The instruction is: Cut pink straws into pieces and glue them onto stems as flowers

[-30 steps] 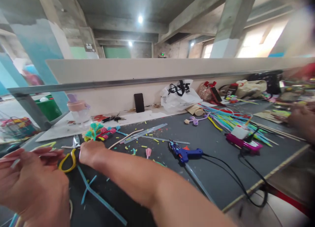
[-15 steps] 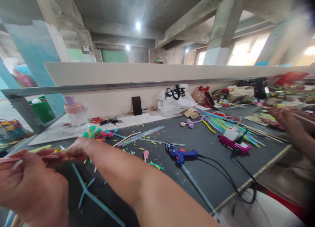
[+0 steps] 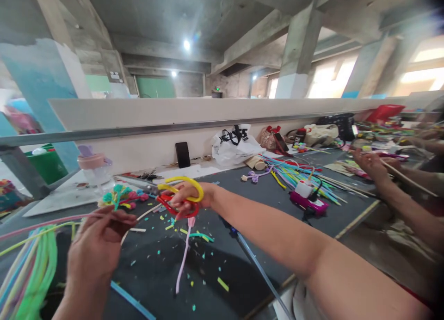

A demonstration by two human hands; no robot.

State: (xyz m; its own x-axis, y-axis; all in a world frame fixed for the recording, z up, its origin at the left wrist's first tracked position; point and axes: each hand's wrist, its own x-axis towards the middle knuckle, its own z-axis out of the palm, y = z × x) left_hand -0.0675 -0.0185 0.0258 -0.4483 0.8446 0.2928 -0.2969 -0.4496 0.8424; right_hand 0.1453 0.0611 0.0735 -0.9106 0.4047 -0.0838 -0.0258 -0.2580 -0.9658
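My right hand (image 3: 187,195) grips scissors (image 3: 199,188) with one yellow and one red handle loop. Their blades point left, over the table. To the left, my left hand (image 3: 99,236) is closed in a pinch on a long pink fuzzy stem (image 3: 45,225), which runs out toward the left edge. A bundle of green, blue and yellow stems (image 3: 41,264) lies beside that wrist. Just beyond it sits a cluster of teal and pink fuzzy pieces (image 3: 121,195). Under the scissors, a pink-tipped stem (image 3: 183,264) lies among small cut bits.
A clear glue stick (image 3: 260,264) extends from the blue glue gun, mostly hidden behind my right forearm. Farther back are a bottle (image 3: 93,167), a phone (image 3: 182,154), a white bag (image 3: 236,144) and a purple power strip (image 3: 308,203). Another person's hands (image 3: 373,167) work at right.
My right hand has moved right, away from my left hand, and now shows the scissors. My left hand has moved right and farther from me. The view has shifted.
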